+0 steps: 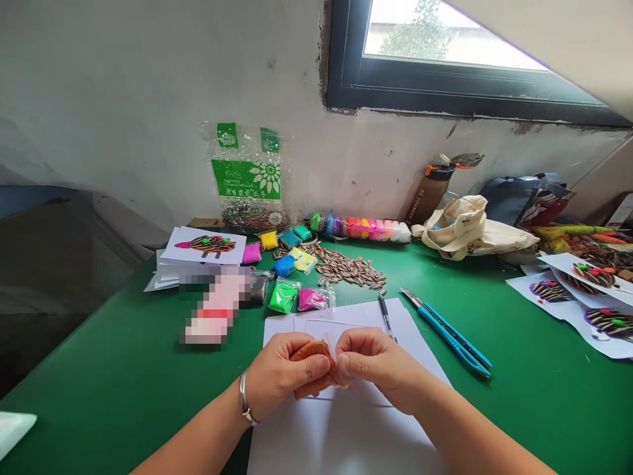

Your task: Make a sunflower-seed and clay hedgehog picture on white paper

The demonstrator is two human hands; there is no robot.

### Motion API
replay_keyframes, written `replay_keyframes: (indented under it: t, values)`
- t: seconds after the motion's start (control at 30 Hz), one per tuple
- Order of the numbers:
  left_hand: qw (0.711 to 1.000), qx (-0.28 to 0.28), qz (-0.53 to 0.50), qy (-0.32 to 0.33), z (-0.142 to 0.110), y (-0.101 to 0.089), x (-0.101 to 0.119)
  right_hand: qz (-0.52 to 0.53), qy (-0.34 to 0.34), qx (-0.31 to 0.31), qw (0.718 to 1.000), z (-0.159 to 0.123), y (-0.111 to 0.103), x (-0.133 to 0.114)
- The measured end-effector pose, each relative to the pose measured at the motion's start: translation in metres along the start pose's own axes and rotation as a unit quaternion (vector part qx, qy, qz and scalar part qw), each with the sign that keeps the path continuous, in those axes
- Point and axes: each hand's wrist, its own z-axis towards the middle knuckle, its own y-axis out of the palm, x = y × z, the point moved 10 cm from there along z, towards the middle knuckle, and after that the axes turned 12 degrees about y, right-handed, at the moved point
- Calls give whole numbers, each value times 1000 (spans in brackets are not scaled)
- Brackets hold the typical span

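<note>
My left hand (287, 366), with a silver bracelet at the wrist, is closed round a packet of orange-brown modelling clay (309, 351). My right hand (378, 363) pinches the clear plastic edge of the same packet. Both hands are above white paper sheets (297, 435) on the green table. Beyond the fingers lie a green clay packet (284, 296) and a magenta clay packet (312, 300). A black pen (386, 315) rests on the paper's far part. To the right is a blue utility knife (450, 336) with its blade tip showing.
Striped sunflower seeds (351, 267) lie in a pile near more clay packets. A clear seed bag (247, 185) leans on the wall. Seed pictures on paper (205, 245) are stacked at left, others (593, 310) at right. A brown bottle (429, 191) and cloth bag (459, 227) stand behind.
</note>
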Motion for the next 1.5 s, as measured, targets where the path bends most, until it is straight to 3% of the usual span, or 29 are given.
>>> replay_keyframes:
  t: [0.07,0.27,0.47,0.67,0.83,0.97,1.03,1.23,1.5]
  values:
    - [1000,6,-4,-4,-1,-1,-1,-25,1,11,1000,-1,-2,-1]
    - [1000,-1,-20,1,-2,1,-1,-153,-9,123,980,-4,-19,-10]
    - [998,-29,-49,19,-2,8,4,-152,4,133,979,0,-23,-4]
    - [1000,0,-27,13,1,0,0,-95,-14,113,989,0,-24,-8]
    - [992,85,95,19,-4,-20,2,-11,-36,114,993,-3,-26,-12]
    - [942,102,314,59,-10,-23,21,27,-40,101,994,-4,-20,-11]
    - [921,100,371,69,-11,-19,29,35,-39,96,994,-4,-17,-9]
    - [907,47,405,103,-8,2,46,37,-32,97,994,-3,-15,-6]
    - [892,49,424,147,-13,4,49,59,-32,71,995,-4,-7,-8]
